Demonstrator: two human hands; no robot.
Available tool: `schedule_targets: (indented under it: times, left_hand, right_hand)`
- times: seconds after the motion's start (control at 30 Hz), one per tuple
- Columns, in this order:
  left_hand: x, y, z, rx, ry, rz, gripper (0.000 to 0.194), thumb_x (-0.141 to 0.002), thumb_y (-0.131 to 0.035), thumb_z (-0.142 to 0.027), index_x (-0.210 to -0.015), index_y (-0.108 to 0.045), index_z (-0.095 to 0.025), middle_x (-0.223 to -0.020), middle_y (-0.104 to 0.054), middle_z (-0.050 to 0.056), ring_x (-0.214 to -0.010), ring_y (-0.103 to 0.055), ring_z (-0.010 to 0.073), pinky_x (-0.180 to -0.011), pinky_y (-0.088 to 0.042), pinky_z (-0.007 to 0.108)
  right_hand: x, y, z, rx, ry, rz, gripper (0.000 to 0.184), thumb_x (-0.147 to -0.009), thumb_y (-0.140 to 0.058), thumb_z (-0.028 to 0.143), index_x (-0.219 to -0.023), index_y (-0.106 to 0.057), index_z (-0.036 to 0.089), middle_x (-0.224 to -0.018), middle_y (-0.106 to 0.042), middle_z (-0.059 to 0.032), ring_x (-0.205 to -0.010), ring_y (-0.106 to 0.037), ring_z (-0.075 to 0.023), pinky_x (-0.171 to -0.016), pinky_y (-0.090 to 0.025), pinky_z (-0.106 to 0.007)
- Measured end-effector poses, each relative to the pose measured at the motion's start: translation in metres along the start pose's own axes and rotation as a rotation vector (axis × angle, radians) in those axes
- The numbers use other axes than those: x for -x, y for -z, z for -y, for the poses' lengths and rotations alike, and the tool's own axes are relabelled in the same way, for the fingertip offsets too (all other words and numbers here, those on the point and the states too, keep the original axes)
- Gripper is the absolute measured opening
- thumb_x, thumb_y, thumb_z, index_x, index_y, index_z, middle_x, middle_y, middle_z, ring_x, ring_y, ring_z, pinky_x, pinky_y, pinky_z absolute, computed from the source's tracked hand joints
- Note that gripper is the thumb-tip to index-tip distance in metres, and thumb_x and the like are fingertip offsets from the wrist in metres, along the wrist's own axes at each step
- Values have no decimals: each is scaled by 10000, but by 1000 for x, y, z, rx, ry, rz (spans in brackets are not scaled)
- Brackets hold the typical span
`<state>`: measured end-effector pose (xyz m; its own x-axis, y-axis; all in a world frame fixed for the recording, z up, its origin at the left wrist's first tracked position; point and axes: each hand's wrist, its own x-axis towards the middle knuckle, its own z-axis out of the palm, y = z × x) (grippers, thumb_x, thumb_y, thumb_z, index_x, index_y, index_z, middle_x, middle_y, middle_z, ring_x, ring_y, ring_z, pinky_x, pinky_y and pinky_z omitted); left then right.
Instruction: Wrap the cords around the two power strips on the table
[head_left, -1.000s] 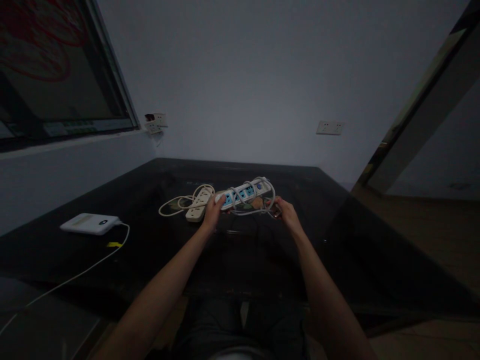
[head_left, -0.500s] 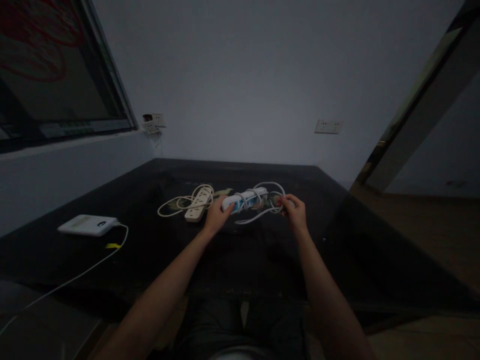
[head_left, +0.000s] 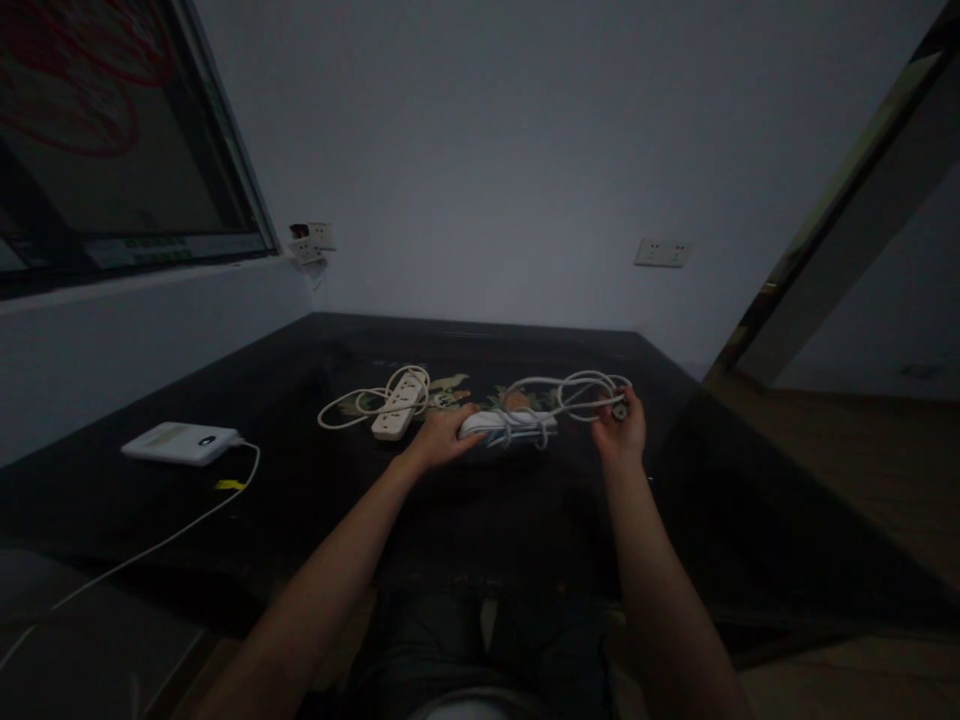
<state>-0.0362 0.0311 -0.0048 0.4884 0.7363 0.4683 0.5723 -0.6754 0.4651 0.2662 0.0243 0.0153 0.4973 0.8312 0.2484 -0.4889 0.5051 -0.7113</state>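
My left hand (head_left: 444, 437) is closed on the left end of a white power strip (head_left: 510, 426), which has its own cord wound around it. The strip is turned so that its blue socket face is mostly out of sight. Off to the right, my right hand (head_left: 624, 428) grips the strip's plug (head_left: 619, 409) and loops of the white cord (head_left: 581, 385), which runs back to the strip. A second, cream power strip (head_left: 397, 407) lies left of my left hand, its cable (head_left: 349, 410) looped over and beside it on the table.
The dark table (head_left: 495, 520) reaches the wall. A white power bank (head_left: 180, 443) with a cable (head_left: 180, 530) lies at the left near a yellow scrap (head_left: 229, 485). Wall sockets (head_left: 661, 252) are at the back right, others (head_left: 309, 242) in the left corner.
My right hand has moved right, drawing the plug and cord loops away from the strip. In my left hand, the strip has shifted slightly right and rolled, turning its blue face away.
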Motion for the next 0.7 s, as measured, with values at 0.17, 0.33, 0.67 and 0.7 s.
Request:
schedule_targets:
  times: [0.17,0.33,0.67,0.7]
  left_hand:
    - [1,-4,-1,165,16,22,371,-801,-579,-428,-1108,-604,-222,-989,-675,72,-905,-625,250,-824,-456,349]
    - [-4,-1,-4,460,59,-149,326,-772,-581,-449,-948,-628,-178,-915,-644,56,-871,-591,224,-815,-454,328]
    - [-9,0,-2,654,243,-459,321,-762,-588,-441,-936,-601,-170,-909,-613,45,-869,-574,200,-787,-450,287]
    - [-9,0,-2,636,243,-475,314,-769,-585,-437,-938,-600,-172,-915,-615,45,-886,-574,202,-798,-448,287]
  right_hand:
    - [-8,10,-1,-66,62,-122,274,-744,-617,341,-655,-392,214,-549,-464,93,-425,-434,-47,-397,-353,-167]
    - [-2,1,-10,25,82,-105,280,-660,-704,334,-713,-457,214,-657,-531,87,-528,-506,-45,-490,-422,-160]
    - [26,-22,-13,447,-148,288,268,-635,-745,396,-730,-635,170,-571,-574,31,-463,-493,-82,-403,-312,-184]
    - [28,-23,-12,481,-158,320,265,-636,-745,395,-724,-643,167,-573,-583,25,-468,-492,-85,-403,-309,-184]
